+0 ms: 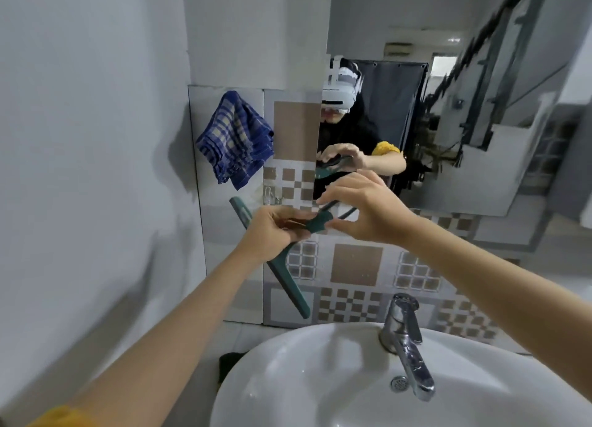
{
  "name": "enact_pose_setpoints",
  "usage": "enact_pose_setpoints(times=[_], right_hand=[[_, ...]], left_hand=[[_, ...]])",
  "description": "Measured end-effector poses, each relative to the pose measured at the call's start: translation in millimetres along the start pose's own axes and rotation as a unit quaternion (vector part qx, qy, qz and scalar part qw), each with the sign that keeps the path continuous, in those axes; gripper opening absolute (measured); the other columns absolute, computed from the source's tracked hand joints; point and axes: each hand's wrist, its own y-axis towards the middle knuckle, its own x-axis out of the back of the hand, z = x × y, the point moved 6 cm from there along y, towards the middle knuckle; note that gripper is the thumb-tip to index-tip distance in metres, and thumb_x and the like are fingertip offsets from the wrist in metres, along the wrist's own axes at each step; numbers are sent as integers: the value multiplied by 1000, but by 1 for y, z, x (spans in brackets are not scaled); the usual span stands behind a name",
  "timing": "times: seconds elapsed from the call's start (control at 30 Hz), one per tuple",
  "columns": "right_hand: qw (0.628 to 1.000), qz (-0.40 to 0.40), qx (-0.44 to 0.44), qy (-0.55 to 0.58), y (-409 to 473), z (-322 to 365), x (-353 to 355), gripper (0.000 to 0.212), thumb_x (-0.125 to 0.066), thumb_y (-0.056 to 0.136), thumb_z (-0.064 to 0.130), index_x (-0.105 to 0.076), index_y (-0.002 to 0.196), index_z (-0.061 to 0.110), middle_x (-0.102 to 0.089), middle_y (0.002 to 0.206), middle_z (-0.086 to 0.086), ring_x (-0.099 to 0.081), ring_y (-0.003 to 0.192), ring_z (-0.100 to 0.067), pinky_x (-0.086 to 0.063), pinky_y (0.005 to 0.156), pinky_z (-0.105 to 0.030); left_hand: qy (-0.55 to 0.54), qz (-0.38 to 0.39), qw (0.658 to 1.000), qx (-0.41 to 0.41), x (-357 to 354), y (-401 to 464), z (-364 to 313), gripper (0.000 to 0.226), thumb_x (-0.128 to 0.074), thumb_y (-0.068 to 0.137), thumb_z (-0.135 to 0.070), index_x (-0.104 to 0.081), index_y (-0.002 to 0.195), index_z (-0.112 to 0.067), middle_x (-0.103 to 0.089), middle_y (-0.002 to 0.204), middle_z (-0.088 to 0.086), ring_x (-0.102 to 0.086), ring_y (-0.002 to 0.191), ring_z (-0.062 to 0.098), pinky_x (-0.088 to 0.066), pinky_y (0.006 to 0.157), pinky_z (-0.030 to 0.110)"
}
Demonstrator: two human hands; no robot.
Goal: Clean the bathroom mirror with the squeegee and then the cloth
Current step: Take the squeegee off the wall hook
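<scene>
A dark green squeegee (288, 285) hangs slantwise in front of the tiled wall, its blade running from upper left to lower right. My left hand (275, 226) grips its handle near the blade. My right hand (362, 208) pinches the far end of the handle, where a dark cord loop sticks out. A blue checked cloth (235, 139) hangs on the wall to the left of the mirror (464, 122). The mirror shows both hands and the squeegee reflected.
A white basin (304, 378) with a chrome tap (407, 340) sits below my arms. A small clear wall hook (272, 197) is fixed under the cloth. A plain white wall closes in on the left. Patterned brown and white tiles cover the wall behind.
</scene>
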Motion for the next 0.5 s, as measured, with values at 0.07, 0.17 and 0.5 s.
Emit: enact_pose_setpoints(times=[0.07, 0.17, 0.5], right_hand=[[999, 23, 9, 27, -1, 0, 8, 30, -78, 75, 30, -68, 103, 23, -68, 101, 8, -62, 98, -14, -47, 89, -44], [999, 23, 31, 4, -3, 1, 26, 26, -75, 77, 28, -70, 103, 25, -69, 100, 7, -62, 95, -16, -50, 82, -43], [986, -4, 82, -144, 7, -15, 117, 31, -65, 84, 38, -63, 114, 30, -62, 86, -4, -60, 74, -26, -53, 55, -39]], left_hand=[[5, 6, 1000, -13, -1, 4, -11, 33, -67, 71, 16, -66, 102, 5, -69, 101, 14, -69, 85, 16, -54, 78, 21], [33, 31, 998, -35, -6, 13, -31, 28, -71, 69, 12, -70, 94, 1, -72, 89, 10, -69, 80, 22, -56, 75, 25], [148, 78, 976, -140, -24, 64, -144, 18, -80, 65, -2, -72, 79, -8, -72, 82, 7, -69, 74, 16, -55, 75, 23]])
